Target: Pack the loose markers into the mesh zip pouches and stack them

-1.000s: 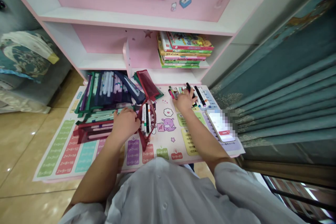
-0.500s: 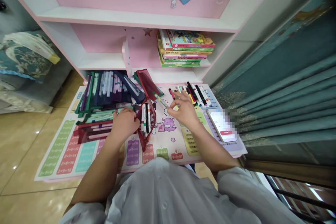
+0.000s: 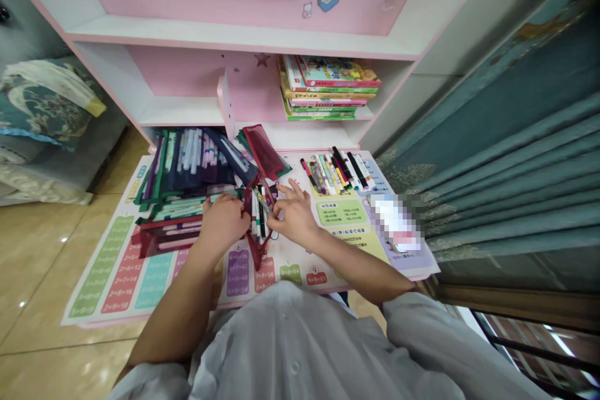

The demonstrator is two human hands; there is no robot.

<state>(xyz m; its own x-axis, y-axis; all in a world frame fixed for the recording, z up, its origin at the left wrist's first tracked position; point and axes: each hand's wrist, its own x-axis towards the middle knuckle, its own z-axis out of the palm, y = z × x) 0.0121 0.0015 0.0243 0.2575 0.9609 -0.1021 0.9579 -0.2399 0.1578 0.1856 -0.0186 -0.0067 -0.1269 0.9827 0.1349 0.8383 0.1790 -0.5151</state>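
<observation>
A dark red mesh pencil pouch point(image 3: 256, 256) lies open in the middle of the desk, with several black and white markers point(image 3: 255, 215) inside. My left hand point(image 3: 225, 219) grips its left edge, fingers curled over the fabric. In a pinch of thumb and forefinger, my right hand point(image 3: 295, 215) has a thin light-coloured marker point(image 3: 264, 204) over the pouch's opening; the other fingers are spread. Whether the marker touches those inside, I cannot tell. Loose markers point(image 3: 340, 172) lie in a row beyond my right hand.
Filled mesh pouches point(image 3: 194, 162) are piled at the desk's left. A flat red pouch point(image 3: 266, 153) rests at the back by the shelf. Stacked books point(image 3: 330, 90) stand on the shelf. A phone point(image 3: 391, 222) lies at the right edge, near teal curtains point(image 3: 492, 156).
My right hand has moved left with the marker, from near the loose row to the open pouch. My left hand has stayed on the pouch.
</observation>
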